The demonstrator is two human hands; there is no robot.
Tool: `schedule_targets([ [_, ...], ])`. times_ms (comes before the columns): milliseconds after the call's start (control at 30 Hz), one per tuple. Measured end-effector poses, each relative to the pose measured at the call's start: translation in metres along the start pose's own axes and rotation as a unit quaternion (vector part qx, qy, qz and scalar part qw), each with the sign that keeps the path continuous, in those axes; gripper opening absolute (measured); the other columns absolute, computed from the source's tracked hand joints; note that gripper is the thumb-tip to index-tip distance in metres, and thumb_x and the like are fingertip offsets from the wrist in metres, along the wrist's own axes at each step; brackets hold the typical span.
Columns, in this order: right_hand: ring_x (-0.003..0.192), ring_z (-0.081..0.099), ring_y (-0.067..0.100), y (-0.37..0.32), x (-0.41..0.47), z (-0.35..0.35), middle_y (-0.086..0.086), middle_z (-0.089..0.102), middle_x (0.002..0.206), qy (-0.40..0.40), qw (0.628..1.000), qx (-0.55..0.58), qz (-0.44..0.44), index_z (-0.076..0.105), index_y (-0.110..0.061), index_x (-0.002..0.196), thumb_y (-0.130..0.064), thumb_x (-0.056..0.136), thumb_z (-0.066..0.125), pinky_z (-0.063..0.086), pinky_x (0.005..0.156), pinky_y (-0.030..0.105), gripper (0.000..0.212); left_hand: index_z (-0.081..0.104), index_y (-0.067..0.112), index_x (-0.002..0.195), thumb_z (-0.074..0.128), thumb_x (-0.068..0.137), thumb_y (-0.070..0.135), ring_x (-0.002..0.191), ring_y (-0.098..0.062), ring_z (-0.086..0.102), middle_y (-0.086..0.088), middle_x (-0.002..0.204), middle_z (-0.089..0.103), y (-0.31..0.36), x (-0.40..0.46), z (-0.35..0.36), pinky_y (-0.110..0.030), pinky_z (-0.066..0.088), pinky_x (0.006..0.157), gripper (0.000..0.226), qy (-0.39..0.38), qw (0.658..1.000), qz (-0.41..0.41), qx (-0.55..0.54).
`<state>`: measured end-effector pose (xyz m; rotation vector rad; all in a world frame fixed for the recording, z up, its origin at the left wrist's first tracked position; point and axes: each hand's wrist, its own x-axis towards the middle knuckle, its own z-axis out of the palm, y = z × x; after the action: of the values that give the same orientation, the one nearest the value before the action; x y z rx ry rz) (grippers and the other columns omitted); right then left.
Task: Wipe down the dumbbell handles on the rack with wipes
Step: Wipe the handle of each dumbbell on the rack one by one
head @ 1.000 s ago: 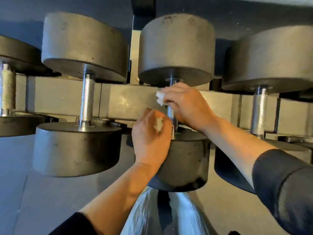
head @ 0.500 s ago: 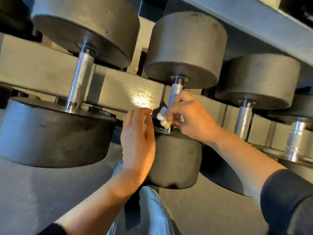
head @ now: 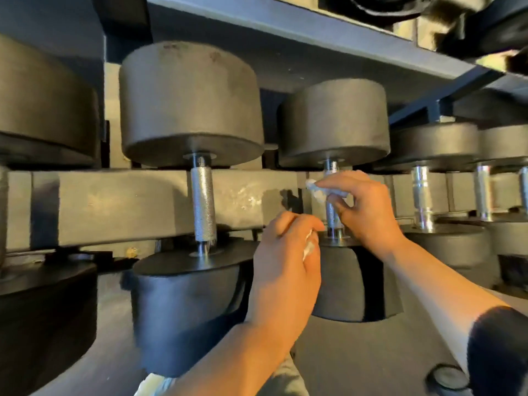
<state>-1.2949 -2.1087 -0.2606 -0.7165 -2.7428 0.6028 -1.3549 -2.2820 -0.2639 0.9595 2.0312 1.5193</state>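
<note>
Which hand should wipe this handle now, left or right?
Right, probably. The right hand already pinches a wipe against the handle; the left hand holds its own wipe just short of it.

Head view, close, facing the rack (head: 114, 207)

leftmost dumbbell (head: 43, 195) cut off, upper shelf (head: 471, 24) blurred

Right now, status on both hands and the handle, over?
Right hand pinching white wipe on knurled chrome dumbbell handle. Left hand gripping second white wipe beside it. Nothing in the way.
</note>
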Motion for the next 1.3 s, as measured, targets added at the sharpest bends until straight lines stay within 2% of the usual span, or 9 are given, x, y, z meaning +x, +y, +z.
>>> schedule_targets([
  [167,0.099,0.061,0.02,0.033,0.001,-0.007,0.002,0.069,0.104,0.037,0.998,-0.033,0.038,0.071,-0.013,0.103,0.008,0.074,0.066,0.048,0.088,0.032,0.036,0.066,0.013,0.111,0.054,0.095,0.015,0.093,-0.008,0.054,0.001,0.106,0.057,-0.007,0.007,0.05,-0.004,0.034,0.078,0.021,-0.059,0.997,-0.05,0.022],
  [300,0.095,0.063,0.023,0.043,0.015,0.003,0.002,0.071,0.101,0.04,0.995,-0.08,-0.045,0.072,-0.012,0.1,0.004,0.077,0.064,0.048,0.081,0.029,0.029,0.07,0.012,0.102,0.056,0.094,0.021,0.093,-0.014,0.055,-0.001,0.101,0.059,-0.012,0.008,0.072,-0.009,0.031,0.078,0.019,-0.048,0.995,-0.05,0.066],
  [433,0.078,0.058,0.027,0.052,0.023,0.008,0.007,0.059,0.089,-0.051,0.985,-0.152,-0.062,0.073,-0.015,0.093,0.007,0.072,0.064,0.051,0.058,0.036,0.032,0.07,0.012,0.087,0.045,0.092,0.029,0.076,-0.015,0.054,0.0,0.086,0.061,-0.017,0.008,0.084,-0.014,0.032,0.072,0.031,0.029,0.994,-0.009,0.109],
  [533,0.078,0.055,0.026,0.054,0.021,0.005,0.007,0.05,0.092,-0.133,0.976,-0.166,-0.043,0.073,-0.021,0.102,0.004,0.075,0.065,0.051,0.06,0.04,0.037,0.07,0.01,0.085,0.042,0.093,0.029,0.072,-0.017,0.054,-0.002,0.082,0.062,-0.015,0.011,0.091,-0.016,0.032,0.069,0.034,0.061,0.99,-0.016,0.125],
  [800,0.078,0.053,-0.001,0.062,-0.006,-0.024,-0.013,0.055,0.084,-0.339,0.94,0.009,0.023,0.076,-0.022,0.087,-0.004,0.078,0.071,0.036,0.07,0.003,0.02,0.067,0.008,0.08,0.047,0.091,0.025,0.075,-0.006,0.039,-0.004,0.079,0.059,-0.021,0.007,0.098,-0.014,0.026,0.067,0.028,0.106,0.984,-0.015,0.145],
  [867,0.079,0.051,-0.003,0.065,-0.008,-0.024,-0.016,0.053,0.083,-0.316,0.947,0.047,0.043,0.075,-0.025,0.087,-0.007,0.08,0.071,0.035,0.07,0.003,0.019,0.067,0.009,0.081,0.046,0.091,0.026,0.075,-0.005,0.039,-0.003,0.079,0.059,-0.02,0.006,0.1,-0.014,0.026,0.067,0.029,0.107,0.982,-0.026,0.155],
  [1067,0.095,0.055,0.015,0.071,0.005,-0.023,-0.001,0.061,0.098,0.014,1.0,0.018,0.011,0.071,-0.016,0.107,-0.006,0.08,0.071,0.042,0.079,0.016,0.03,0.069,0.01,0.083,0.039,0.093,0.033,0.078,-0.008,0.044,0.001,0.08,0.058,-0.006,0.014,0.107,-0.01,0.031,0.068,0.039,0.128,0.981,-0.056,0.131],
  [1167,0.091,0.062,0.026,0.076,0.017,-0.013,0.006,0.068,0.096,-0.012,0.997,-0.033,-0.073,0.074,-0.011,0.099,-0.002,0.074,0.073,0.052,0.075,0.037,0.026,0.068,0.009,0.08,0.041,0.093,0.031,0.075,-0.015,0.047,0.0,0.076,0.055,0.003,0.024,0.116,-0.017,0.029,0.065,0.037,0.127,0.983,-0.045,0.123],
  [1300,0.085,0.059,0.023,0.075,0.013,-0.009,0.009,0.064,0.089,-0.103,0.99,-0.011,-0.093,0.076,-0.008,0.087,0.003,0.072,0.071,0.049,0.071,0.033,0.02,0.064,0.009,0.077,0.042,0.092,0.029,0.072,-0.016,0.046,0.001,0.074,0.052,-0.001,0.027,0.122,-0.018,0.024,0.062,0.034,0.13,0.981,-0.046,0.135],
])
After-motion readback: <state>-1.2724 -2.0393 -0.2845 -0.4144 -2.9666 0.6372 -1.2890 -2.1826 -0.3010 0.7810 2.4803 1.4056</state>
